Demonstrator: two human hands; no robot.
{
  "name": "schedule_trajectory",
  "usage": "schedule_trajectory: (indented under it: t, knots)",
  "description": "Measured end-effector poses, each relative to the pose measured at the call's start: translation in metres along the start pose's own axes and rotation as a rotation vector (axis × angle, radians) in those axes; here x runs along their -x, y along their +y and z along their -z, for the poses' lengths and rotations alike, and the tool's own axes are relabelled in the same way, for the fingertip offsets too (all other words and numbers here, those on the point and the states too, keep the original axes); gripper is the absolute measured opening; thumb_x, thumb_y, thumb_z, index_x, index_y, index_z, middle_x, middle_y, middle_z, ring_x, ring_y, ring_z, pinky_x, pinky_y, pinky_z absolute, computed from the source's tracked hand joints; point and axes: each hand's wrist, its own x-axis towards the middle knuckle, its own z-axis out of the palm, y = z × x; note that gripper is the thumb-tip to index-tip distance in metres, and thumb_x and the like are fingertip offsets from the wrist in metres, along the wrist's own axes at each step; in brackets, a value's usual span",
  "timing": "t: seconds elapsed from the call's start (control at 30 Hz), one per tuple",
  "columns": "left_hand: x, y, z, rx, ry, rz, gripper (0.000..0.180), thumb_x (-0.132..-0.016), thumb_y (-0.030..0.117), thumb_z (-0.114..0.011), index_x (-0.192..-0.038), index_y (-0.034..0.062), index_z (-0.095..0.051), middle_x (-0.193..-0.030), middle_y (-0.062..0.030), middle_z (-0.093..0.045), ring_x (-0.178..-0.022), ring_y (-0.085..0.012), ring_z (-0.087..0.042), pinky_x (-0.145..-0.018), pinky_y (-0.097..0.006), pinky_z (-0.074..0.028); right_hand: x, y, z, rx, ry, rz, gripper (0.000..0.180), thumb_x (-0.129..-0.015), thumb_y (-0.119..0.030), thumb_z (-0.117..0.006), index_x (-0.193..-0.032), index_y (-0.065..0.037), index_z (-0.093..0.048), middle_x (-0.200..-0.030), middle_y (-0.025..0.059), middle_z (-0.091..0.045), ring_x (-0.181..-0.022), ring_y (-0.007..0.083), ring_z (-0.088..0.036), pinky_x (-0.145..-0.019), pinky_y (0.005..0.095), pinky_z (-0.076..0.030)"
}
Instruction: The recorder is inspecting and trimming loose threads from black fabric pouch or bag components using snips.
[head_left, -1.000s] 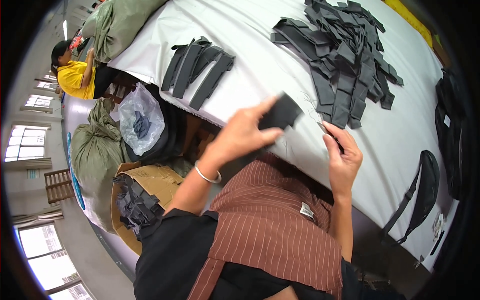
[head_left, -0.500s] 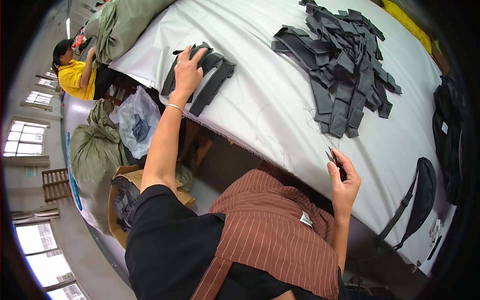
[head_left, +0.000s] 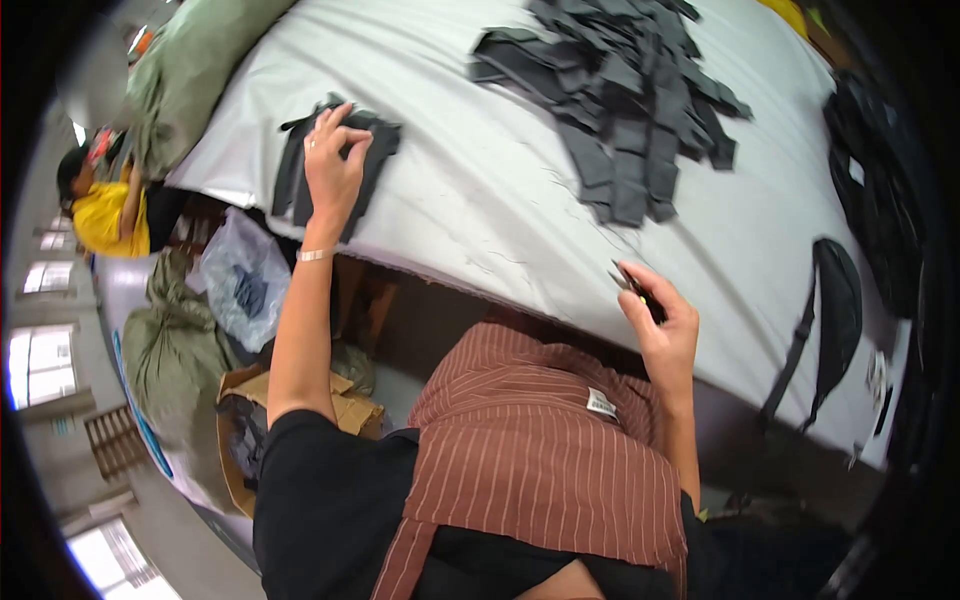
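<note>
- Several dark strips (head_left: pixel 370 180) lie on the white table (head_left: pixel 450 185) by its near-left edge, long axes running away from it, far ends leaning right.
- Left hand (head_left: pixel 335 165) is over them, thumb and forefinger meeting; I cannot tell whether they pinch cloth.
- Right hand (head_left: pixel 667 328) holds black snips (head_left: pixel 645 293), tips pointing forward and left.
- Cardboard box (head_left: pixel 355 411) beside the table: dark scraps (head_left: pixel 245 438) inside.
- Clear plastic bag (head_left: pixel 222 258): bluish cloth (head_left: pixel 250 290) in it.

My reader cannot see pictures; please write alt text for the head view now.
A person's left hand is at a small group of dark fabric strips on a white-covered table, and the right hand holds small dark snips. A bigger pile lies farther right.
</note>
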Motion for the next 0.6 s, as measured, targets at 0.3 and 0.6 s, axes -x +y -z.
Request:
schedule_trajectory:
  t: [0.3,0.6]
  knots:
    - [0.105,0.223,0.0,0.939,-1.007,-0.335,0.026,-0.081,0.016,-0.071,-0.106,0.008,-0.066,-0.117,-0.0126,-0.062,-0.115,-0.0306,-0.055,-0.099,-0.043,-0.041,-0.015,0.008,0.031,-0.166,0.177,0.013,0.027,-0.088,-0.011,-0.066,-0.114,0.0,-0.066,-0.089,-0.0001,-0.064,-0.077,0.005,-0.053,-0.071,0.0209,-0.044]
    - [0.017,0.231,-0.07,1.388,-0.695,0.579,0.028,-0.096,0.012,-0.054,-0.121,-0.001,-0.059,-0.109,-0.0109,-0.065,-0.098,-0.0161,-0.062,-0.086,-0.028,-0.05,-0.117,0.069,0.002,0.504,0.395,0.145,0.071,-0.075,-0.029,-0.075,-0.137,-0.014,-0.043,-0.111,0.0152,-0.061,-0.094,0.0323,-0.064,-0.083,0.0427,-0.05]
